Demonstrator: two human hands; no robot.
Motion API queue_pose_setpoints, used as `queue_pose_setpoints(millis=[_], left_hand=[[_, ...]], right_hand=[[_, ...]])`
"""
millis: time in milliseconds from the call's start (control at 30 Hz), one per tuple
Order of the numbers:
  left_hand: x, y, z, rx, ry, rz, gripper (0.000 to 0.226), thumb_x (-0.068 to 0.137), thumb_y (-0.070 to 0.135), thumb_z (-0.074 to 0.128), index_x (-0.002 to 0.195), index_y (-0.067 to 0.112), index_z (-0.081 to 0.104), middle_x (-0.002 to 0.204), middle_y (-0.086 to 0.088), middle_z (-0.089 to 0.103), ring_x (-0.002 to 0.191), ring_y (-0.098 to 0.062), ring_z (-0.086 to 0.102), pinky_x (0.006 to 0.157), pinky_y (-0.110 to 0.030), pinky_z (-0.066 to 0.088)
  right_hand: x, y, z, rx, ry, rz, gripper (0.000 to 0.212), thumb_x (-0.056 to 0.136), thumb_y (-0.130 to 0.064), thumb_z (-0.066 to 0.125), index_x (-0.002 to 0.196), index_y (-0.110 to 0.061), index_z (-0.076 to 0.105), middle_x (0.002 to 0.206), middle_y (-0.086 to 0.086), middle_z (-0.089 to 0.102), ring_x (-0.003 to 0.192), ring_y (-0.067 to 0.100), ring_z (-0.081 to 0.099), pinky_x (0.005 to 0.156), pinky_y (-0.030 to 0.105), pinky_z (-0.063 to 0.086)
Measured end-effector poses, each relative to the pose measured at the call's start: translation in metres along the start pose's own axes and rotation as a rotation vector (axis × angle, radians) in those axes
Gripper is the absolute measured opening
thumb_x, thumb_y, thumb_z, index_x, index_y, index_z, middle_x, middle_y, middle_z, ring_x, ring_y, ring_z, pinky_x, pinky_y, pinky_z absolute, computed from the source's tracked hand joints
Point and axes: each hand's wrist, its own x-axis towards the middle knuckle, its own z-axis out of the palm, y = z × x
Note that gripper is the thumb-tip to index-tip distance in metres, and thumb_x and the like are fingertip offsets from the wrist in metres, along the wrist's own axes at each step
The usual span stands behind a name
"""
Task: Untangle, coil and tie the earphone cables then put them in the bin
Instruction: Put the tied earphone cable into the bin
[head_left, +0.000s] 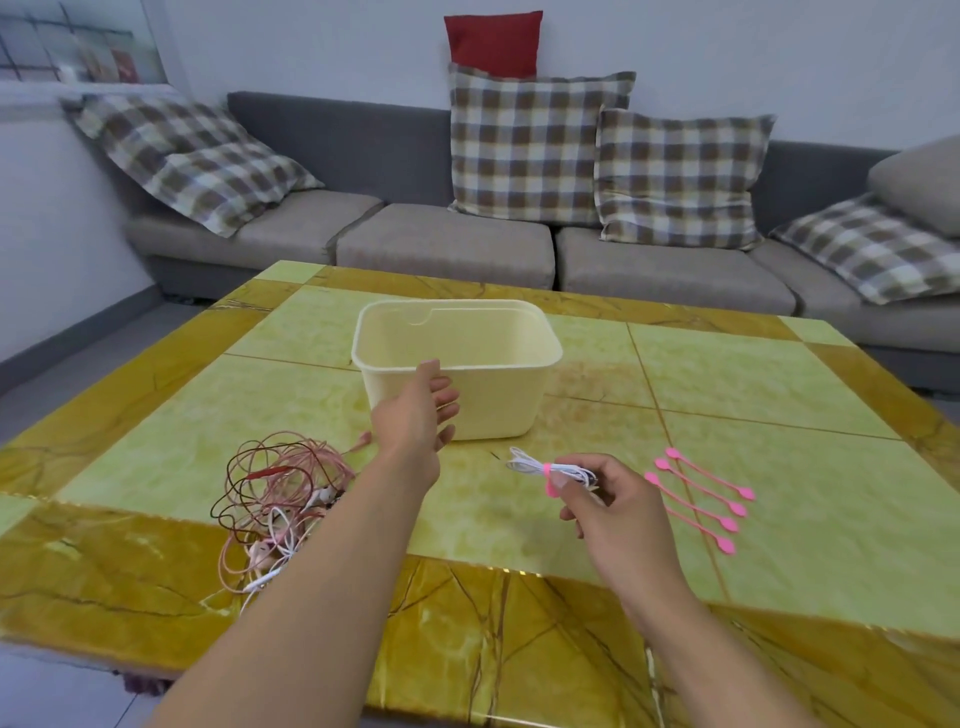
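A tangle of earphone cables (275, 499) is seen near the table's (779, 374) left front edge. The left hand (415, 410), fingers relaxed and open, is held against the bin's (498, 405) near wall. A coiled white cable (550, 467), bound with a pink tie, is pinched by the right hand (608, 504). Four pink ties (701, 499) are laid toward the right edge

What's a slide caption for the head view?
Right hand holds a tied white cable bundle; left hand reaches the bin.
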Motion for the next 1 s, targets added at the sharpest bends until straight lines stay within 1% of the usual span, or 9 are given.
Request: queue_pose_setpoints(millis=[133, 233, 400, 533, 667, 833, 867, 933, 1000], left_hand=[[-0.012, -0.007, -0.010, 0.029, -0.006, -0.017, 0.018, 0.087, 0.027, 0.063, 0.081, 0.010, 0.068, 0.060, 0.001, 0.063, 0.061, -0.016, 0.059, 0.061, -0.030, 0.047], [-0.025, -0.029, -0.024, 0.089, -0.046, -0.096, 0.014, 0.090, 0.023, 0.057, 0.085, 0.011, 0.063, 0.059, 0.000, 0.057, 0.065, -0.019, 0.058, 0.060, -0.031, 0.051], [-0.051, -0.051, -0.051, 0.129, -0.161, -0.246, 0.010, 0.095, 0.016, 0.056, 0.092, 0.008, 0.060, 0.068, -0.004, 0.065, 0.068, -0.020, 0.061, 0.056, -0.030, 0.050], [-0.066, -0.055, -0.062, 0.167, -0.200, -0.279, 0.009, 0.094, 0.016, 0.058, 0.096, 0.008, 0.062, 0.070, -0.004, 0.068, 0.065, -0.019, 0.063, 0.052, -0.027, 0.049], [-0.083, -0.059, -0.060, 0.195, -0.240, -0.320, 0.011, 0.093, 0.018, 0.059, 0.089, 0.009, 0.064, 0.068, -0.003, 0.068, 0.063, -0.017, 0.061, 0.048, -0.023, 0.045], [-0.100, -0.072, -0.050, 0.229, -0.288, -0.367, 0.014, 0.091, 0.020, 0.060, 0.084, 0.011, 0.067, 0.065, 0.001, 0.068, 0.059, -0.012, 0.055, 0.046, -0.020, 0.036], [-0.103, -0.075, -0.048, 0.233, -0.297, -0.370, 0.014, 0.091, 0.020, 0.060, 0.084, 0.011, 0.067, 0.066, 0.001, 0.068, 0.058, -0.011, 0.055, 0.045, -0.019, 0.035], [-0.103, -0.079, -0.048, 0.237, -0.305, -0.373, 0.014, 0.091, 0.022, 0.061, 0.087, 0.011, 0.068, 0.069, 0.000, 0.068, 0.057, -0.011, 0.054, 0.046, -0.020, 0.034], [-0.100, -0.081, -0.049, 0.243, -0.302, -0.360, 0.013, 0.091, 0.022, 0.061, 0.087, 0.012, 0.068, 0.069, -0.001, 0.069, 0.057, -0.011, 0.053, 0.046, -0.021, 0.033]], right_hand=[[0.001, -0.008, 0.001, -0.019, -0.007, -0.060, 0.010, 0.093, -0.021, 0.072, 0.095, -0.031, 0.072, 0.079, -0.010, 0.073, 0.064, 0.006, 0.064, 0.060, 0.024, 0.049], [0.002, -0.020, 0.002, -0.027, -0.007, -0.150, 0.017, 0.093, -0.022, 0.072, 0.099, -0.038, 0.069, 0.084, -0.015, 0.074, 0.068, 0.003, 0.066, 0.063, 0.020, 0.051], [-0.011, -0.023, 0.004, -0.071, 0.040, -0.185, 0.014, 0.094, -0.022, 0.071, 0.091, -0.036, 0.070, 0.079, -0.019, 0.071, 0.068, 0.018, 0.064, 0.061, 0.030, 0.048], [-0.010, -0.027, 0.011, -0.151, 0.036, -0.215, 0.011, 0.094, -0.022, 0.072, 0.092, -0.032, 0.070, 0.083, -0.015, 0.073, 0.073, 0.002, 0.064, 0.058, 0.012, 0.043], [0.011, -0.024, 0.024, -0.323, -0.054, -0.162, 0.007, 0.093, -0.024, 0.071, 0.093, -0.031, 0.069, 0.088, -0.015, 0.071, 0.074, 0.001, 0.063, 0.056, 0.010, 0.039], [0.034, -0.024, 0.048, -0.443, -0.116, -0.118, 0.010, 0.090, -0.021, 0.072, 0.098, -0.026, 0.069, 0.089, -0.008, 0.070, 0.075, 0.013, 0.063, 0.057, 0.023, 0.043], [0.038, -0.024, 0.050, -0.450, -0.123, -0.110, 0.010, 0.090, -0.020, 0.072, 0.098, -0.024, 0.068, 0.086, -0.008, 0.070, 0.072, 0.010, 0.064, 0.055, 0.020, 0.043], [0.044, -0.022, 0.058, -0.444, -0.157, -0.071, 0.009, 0.090, -0.018, 0.073, 0.096, -0.020, 0.066, 0.075, -0.010, 0.068, 0.056, -0.003, 0.061, 0.044, 0.011, 0.038], [0.050, -0.019, 0.064, -0.493, -0.171, -0.047, 0.011, 0.088, -0.017, 0.074, 0.092, -0.020, 0.065, 0.067, -0.012, 0.066, 0.049, -0.004, 0.059, 0.042, 0.012, 0.037]])
